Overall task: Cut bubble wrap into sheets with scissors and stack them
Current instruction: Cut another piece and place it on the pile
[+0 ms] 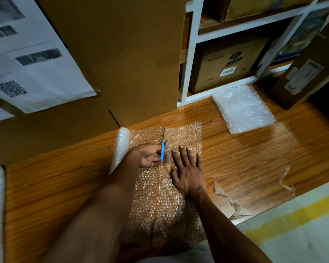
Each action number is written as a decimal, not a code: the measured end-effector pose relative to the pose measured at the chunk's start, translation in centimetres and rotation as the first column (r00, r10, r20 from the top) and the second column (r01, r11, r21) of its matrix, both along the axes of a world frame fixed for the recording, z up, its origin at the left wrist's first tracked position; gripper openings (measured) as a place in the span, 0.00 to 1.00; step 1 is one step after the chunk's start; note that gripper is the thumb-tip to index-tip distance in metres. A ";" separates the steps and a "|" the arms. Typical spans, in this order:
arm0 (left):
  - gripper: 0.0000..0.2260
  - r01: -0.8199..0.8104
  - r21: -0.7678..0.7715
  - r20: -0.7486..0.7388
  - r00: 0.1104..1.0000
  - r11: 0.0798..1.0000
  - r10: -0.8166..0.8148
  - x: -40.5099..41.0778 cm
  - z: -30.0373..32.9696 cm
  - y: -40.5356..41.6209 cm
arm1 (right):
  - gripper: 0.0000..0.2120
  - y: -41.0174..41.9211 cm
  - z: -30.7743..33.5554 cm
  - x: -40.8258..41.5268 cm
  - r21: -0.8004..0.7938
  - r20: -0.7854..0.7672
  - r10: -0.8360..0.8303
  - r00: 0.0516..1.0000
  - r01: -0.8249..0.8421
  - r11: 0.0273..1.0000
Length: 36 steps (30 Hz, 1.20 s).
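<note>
The left hand [150, 156] is gripping the scissors [162, 149], cutting bubble wrap [160, 205] lying on the wooden floor [254, 158]; the right hand [188, 171] is pressing flat, fingers straight. Light, soft, slippery: it probably needs pinning beside the cut.

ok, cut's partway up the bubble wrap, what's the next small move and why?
Probably another snip forward, toward the far edge. The left hand holds the blue-handled scissors, blades pointing away along the cut line, with uncut bubble wrap ahead of the tips. The right hand presses the sheet flat beside the line, so it looks steady enough to keep cutting.
</note>
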<state>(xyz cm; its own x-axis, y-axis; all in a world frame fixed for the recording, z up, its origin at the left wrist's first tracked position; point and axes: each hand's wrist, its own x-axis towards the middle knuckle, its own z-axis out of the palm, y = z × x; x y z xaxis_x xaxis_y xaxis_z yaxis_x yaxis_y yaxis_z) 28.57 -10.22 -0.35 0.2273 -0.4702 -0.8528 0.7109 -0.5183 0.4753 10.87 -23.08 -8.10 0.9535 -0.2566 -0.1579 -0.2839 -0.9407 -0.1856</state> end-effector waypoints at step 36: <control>0.09 -0.181 0.519 0.641 0.729 0.835 -0.240 -1.7 -2.4 8.0 | 0.33 -0.4 0.2 -0.9 0.103 0.025 0.037 0.999 -0.039 0.994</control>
